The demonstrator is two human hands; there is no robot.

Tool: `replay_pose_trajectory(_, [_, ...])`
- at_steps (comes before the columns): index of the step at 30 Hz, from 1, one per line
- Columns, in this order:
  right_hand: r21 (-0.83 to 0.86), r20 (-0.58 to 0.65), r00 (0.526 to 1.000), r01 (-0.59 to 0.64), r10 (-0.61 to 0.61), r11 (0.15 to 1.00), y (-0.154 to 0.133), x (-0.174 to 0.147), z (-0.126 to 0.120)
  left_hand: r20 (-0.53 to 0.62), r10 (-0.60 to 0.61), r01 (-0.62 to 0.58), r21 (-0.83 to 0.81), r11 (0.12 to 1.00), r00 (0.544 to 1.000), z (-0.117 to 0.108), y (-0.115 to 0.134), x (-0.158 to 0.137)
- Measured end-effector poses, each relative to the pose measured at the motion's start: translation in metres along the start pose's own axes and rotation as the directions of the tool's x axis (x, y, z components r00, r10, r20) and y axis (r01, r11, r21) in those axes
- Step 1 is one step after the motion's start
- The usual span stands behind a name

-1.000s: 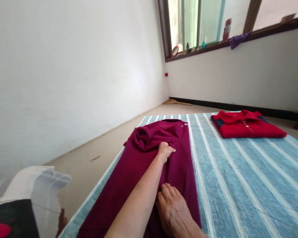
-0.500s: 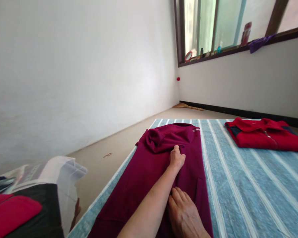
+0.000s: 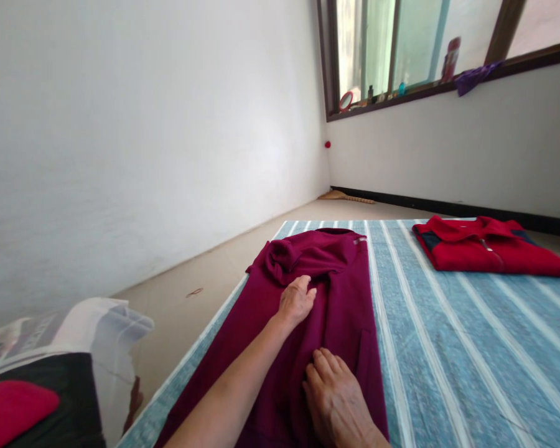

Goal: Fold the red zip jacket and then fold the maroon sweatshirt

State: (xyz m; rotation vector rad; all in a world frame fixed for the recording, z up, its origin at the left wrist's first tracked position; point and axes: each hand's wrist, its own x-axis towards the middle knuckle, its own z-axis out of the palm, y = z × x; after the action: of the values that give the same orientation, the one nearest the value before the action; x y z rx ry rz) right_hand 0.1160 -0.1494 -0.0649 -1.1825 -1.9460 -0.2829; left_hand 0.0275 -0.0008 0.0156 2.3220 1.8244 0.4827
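A maroon long garment [image 3: 256, 330], which looks like a jacket, lies lengthwise before me, one sleeve folded across its upper part. My left hand [image 3: 297, 300] rests on the cloth just below that sleeve, thumb apart from the fingers and no fold visibly gripped. Closer to me, my right hand [image 3: 338, 398] lies on the garment with its fingers slightly bent against the fabric, near the right-hand edge. Beneath is a blue cover [image 3: 429, 348] with white stripes.
A folded red jacket [image 3: 490, 249] with dark shoulders sits at the right. On the left, a white plastic bag [image 3: 114, 336] stands near black and red cloth [image 3: 18, 398]. A broom [image 3: 345, 196] lies on the floor by the far wall, under a window sill with a bottle [image 3: 450, 59].
My left hand has moved left across the garment, off the fold it was pressing near the middle. My right hand stays near the same spot. The view has shifted slightly.
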Motion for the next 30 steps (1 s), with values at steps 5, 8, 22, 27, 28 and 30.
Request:
replay_pose_trajectory(5, [0.015, -0.002, 1.000, -0.001, 0.001, 1.000, 0.000, -0.001, -0.002, 0.043, -0.043, 0.038, 0.105, 0.994, 0.998, -0.003, -0.023, -0.052])
replay_pose_trajectory(8, [0.031, 0.010, 1.000, -0.003, 0.002, 1.000, 0.000, 0.000, -0.005, 0.094, -0.083, 0.065, 0.180, 0.981, 0.992, 0.005, -0.025, -0.071])
replay_pose_trajectory(22, [0.063, 0.049, 0.999, -0.001, -0.002, 0.998, 0.003, -0.003, -0.007, 0.079, -0.124, 0.104, 0.221, 0.970, 0.989, 0.020, -0.024, -0.083])
replay_pose_trajectory(27, [0.071, 0.052, 0.999, -0.006, 0.003, 0.997, 0.002, -0.002, -0.008, 0.082, -0.130, 0.111, 0.205, 0.973, 0.988, 0.019, -0.025, -0.082])
replay_pose_trajectory(28, [0.071, 0.056, 0.998, -0.009, 0.005, 0.997, 0.002, -0.002, -0.008, 0.077, -0.131, 0.112, 0.204, 0.972, 0.988, 0.019, -0.025, -0.082])
replay_pose_trajectory(30, [0.065, 0.068, 0.998, -0.018, 0.013, 0.998, 0.002, -0.002, -0.008, 0.064, -0.128, 0.113, 0.207, 0.972, 0.990, 0.019, -0.025, -0.082])
